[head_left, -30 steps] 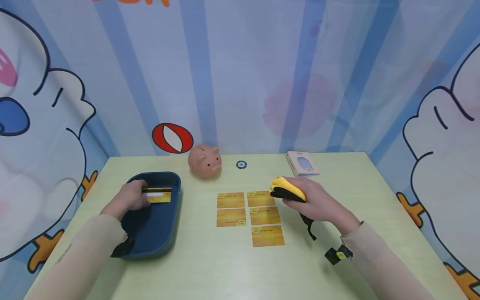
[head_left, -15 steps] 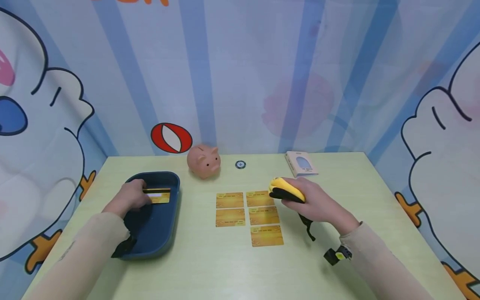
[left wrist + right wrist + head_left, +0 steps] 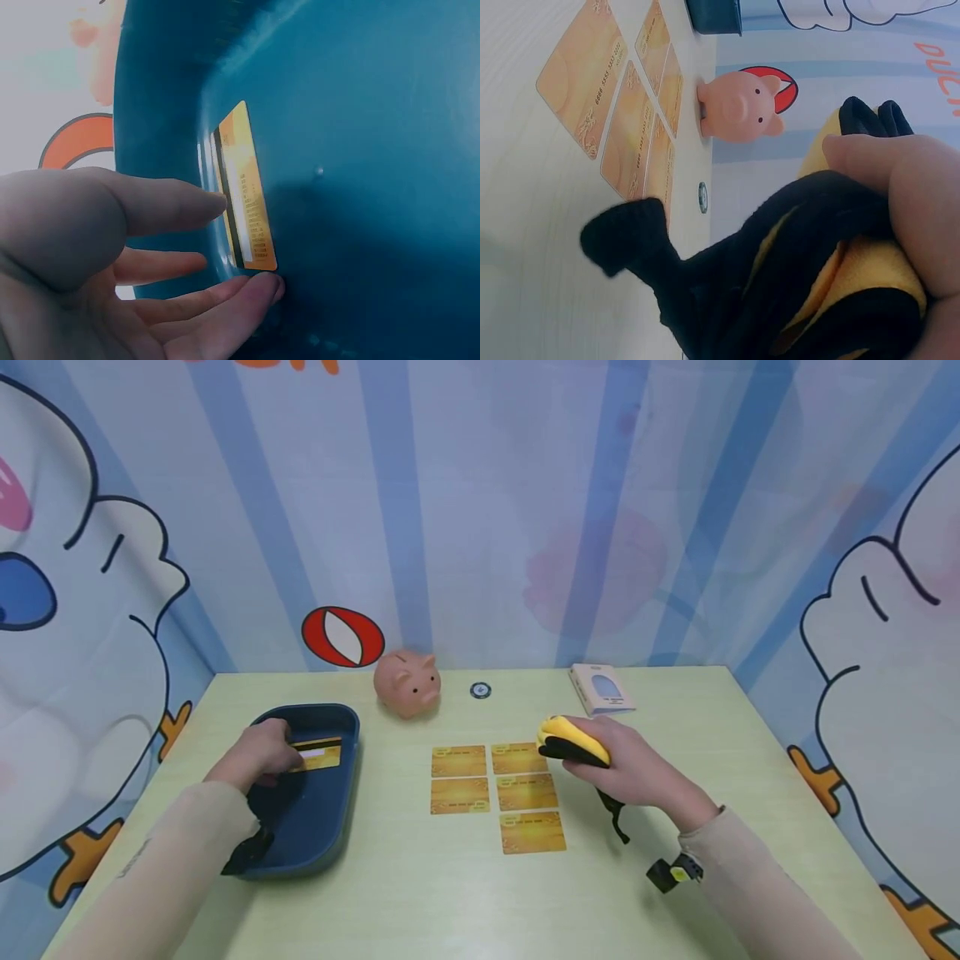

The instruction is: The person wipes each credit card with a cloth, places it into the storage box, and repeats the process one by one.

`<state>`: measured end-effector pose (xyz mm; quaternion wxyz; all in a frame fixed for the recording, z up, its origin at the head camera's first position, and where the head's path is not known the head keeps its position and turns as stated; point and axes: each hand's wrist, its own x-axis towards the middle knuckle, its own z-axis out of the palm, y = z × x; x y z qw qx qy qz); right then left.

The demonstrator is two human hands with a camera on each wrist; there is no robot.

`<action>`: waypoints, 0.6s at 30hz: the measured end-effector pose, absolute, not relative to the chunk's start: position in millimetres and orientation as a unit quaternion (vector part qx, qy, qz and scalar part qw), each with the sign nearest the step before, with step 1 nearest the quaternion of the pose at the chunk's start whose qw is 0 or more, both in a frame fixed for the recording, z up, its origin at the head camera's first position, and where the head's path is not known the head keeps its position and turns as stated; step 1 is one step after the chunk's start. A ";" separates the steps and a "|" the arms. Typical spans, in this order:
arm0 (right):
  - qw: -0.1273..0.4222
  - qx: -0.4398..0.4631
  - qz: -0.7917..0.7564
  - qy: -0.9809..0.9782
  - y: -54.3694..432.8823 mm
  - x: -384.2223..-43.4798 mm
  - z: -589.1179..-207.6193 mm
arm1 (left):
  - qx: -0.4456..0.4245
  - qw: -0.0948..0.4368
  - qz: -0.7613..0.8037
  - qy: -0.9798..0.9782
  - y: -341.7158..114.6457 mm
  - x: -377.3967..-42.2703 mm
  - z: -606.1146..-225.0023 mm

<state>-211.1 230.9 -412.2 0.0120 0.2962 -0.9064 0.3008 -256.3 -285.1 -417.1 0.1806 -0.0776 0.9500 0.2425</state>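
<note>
My left hand (image 3: 262, 756) reaches into a dark blue tray (image 3: 352, 793), next to a gold bank card (image 3: 322, 753) whose magnetic stripe faces up. In the left wrist view the thumb (image 3: 180, 206) touches the card's long edge, and fingertips (image 3: 266, 289) lie at its lower corner, with a gap between them. My right hand (image 3: 630, 760) grips a bundled yellow-and-black fabric item (image 3: 573, 742) above the table; a black strap (image 3: 634, 232) hangs from it. Several gold bank cards (image 3: 459, 796) lie in two columns on the table, just left of that hand.
A pink piggy bank (image 3: 407, 685), a round dark chip (image 3: 481, 691) and a small pale pink box (image 3: 602, 690) stand or lie along the table's back. Behind the table (image 3: 450, 902) hangs a printed blue curtain (image 3: 480, 527).
The bank card in the tray has turned slightly, its right end rising in the head view, as the left fingers work at it. The right hand has hardly moved.
</note>
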 end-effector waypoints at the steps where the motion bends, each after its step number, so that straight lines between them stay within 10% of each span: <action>1: 0.013 0.297 0.302 -0.906 230.8 -211.4 -412.3 | -0.079 0.182 0.242 0.950 -285.0 -255.9 -415.9; 18: 0.008 0.301 0.333 -0.894 236.8 -215.5 -410.2 | 0.012 0.049 0.254 0.966 -269.6 -229.4 -373.4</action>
